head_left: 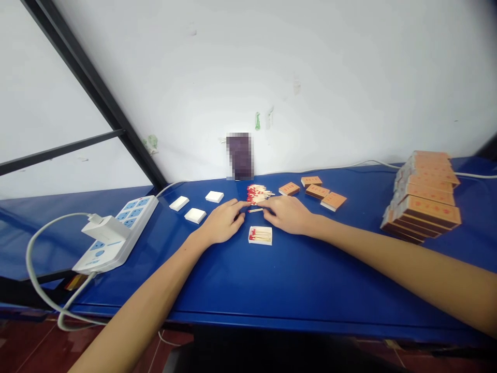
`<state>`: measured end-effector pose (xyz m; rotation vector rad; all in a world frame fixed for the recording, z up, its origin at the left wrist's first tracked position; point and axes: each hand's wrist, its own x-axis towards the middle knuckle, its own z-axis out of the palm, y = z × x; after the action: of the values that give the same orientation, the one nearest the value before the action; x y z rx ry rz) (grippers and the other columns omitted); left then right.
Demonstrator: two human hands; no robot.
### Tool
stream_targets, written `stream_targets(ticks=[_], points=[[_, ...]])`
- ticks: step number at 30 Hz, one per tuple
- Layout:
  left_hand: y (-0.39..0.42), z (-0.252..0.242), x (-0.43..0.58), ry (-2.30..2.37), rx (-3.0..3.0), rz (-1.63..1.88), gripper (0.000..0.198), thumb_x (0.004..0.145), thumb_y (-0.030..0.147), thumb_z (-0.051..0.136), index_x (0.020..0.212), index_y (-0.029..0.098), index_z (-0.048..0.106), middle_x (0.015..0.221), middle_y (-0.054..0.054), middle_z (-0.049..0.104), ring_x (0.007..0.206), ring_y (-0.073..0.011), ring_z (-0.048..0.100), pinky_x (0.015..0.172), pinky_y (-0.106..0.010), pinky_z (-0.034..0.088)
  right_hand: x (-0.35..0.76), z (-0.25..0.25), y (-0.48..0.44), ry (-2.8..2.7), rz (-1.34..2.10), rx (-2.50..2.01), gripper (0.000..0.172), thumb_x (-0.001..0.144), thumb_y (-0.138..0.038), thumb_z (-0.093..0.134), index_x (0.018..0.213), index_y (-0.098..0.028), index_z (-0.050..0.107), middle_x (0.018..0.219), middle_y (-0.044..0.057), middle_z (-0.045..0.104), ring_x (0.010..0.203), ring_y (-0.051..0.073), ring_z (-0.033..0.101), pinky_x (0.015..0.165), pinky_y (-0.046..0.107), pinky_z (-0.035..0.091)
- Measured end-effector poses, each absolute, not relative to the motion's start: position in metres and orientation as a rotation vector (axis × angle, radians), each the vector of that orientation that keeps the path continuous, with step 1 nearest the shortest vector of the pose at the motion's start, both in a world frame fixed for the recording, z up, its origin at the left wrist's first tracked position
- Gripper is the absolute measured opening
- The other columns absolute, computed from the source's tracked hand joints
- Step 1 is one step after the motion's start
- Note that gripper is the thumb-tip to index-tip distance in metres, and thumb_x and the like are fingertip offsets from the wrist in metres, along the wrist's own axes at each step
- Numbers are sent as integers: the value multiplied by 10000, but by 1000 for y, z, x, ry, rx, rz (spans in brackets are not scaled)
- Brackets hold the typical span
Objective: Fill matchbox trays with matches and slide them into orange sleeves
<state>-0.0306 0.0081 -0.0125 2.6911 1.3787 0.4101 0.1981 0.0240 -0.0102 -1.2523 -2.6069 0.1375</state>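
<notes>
As the L hand [223, 223] & R hand [289, 213] meet at the match pile's [259, 194] near edge, a tray of matches [260, 235] lies just this side!
L hand's spread, thumb apart, index at the pile; R fingertips by a loose match [255, 210], pinching or not, can't tell. Pile's on the blue desk [240, 290], btwn white box pieces [195, 215] L & orange matchboxes [333, 201] R, w/ a stack [430, 212] far R.

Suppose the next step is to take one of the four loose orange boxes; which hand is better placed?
Probably the right hand: the loose orange boxes lie beyond it, on its side. The left hand is mostly left of the match pile, nearer the white boxes.
</notes>
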Motion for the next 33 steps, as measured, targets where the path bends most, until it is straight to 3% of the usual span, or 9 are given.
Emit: stream_targets(ticks=[22, 33], points=[[9, -15, -31, 1386, 2732, 355, 435, 994, 276, 347, 1382, 182, 519, 1015, -95, 620, 952, -246, 588, 892, -414, 476, 200, -16, 25, -2559, 102, -1209, 399, 943, -257, 422, 1273, -235, 646, 1144, 85, 726, 983, 226, 665, 759, 298, 428], [10, -14, -32, 1319, 2712, 407, 349, 990, 253, 370, 1282, 176, 546, 1151, -102, 632, 1032, -236, 599, 924, -392, 480, 201, -16, 26, -2578, 154, -1140, 412, 946, -241, 424, 1297, -242, 641, 1156, 68, 728, 1008, 217, 665, 788, 295, 441]])
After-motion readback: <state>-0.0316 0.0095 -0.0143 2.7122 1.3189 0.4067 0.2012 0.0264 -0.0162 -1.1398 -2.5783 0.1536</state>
